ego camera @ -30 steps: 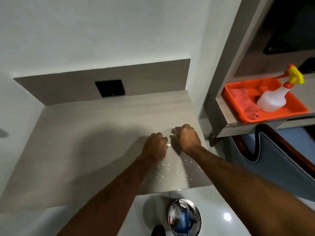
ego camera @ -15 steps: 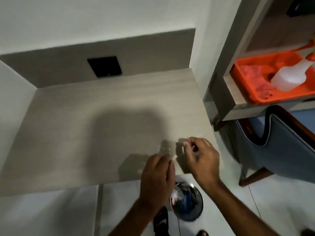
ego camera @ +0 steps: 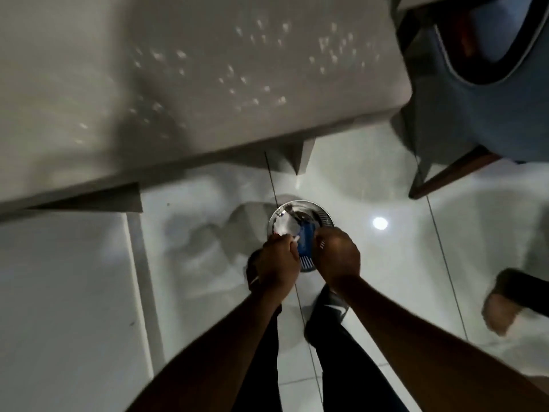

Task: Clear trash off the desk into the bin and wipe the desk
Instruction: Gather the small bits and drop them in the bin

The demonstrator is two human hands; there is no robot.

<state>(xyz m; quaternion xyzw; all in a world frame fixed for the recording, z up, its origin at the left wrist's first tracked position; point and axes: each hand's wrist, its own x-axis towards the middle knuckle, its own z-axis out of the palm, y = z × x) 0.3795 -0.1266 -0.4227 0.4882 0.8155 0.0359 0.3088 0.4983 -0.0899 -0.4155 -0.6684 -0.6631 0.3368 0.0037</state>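
Both my hands hang over the round metal bin [ego camera: 325, 216] on the floor. My left hand [ego camera: 276, 261] is closed, with a small white paper scrap pinched at its fingertips. Just right of it, my right hand [ego camera: 337, 258] is curled shut, and tiny white bits show at its fingers. Inside the bin lie crumpled white paper [ego camera: 285, 226] and a blue item [ego camera: 306, 243]. The pale wooden desk [ego camera: 178, 138] fills the top of the view. Several small white scraps [ego camera: 255, 81] are scattered on it near its front right corner.
A blue padded chair [ego camera: 475, 114] with dark wooden legs stands right of the desk. Another person's foot [ego camera: 502, 310] rests on the glossy white tile floor at the right edge. My own legs and a dark shoe [ego camera: 326, 307] are below the bin.
My hands have left the desk top and dropped down over the bin. The view has tilted from the desk and wall down to the floor.
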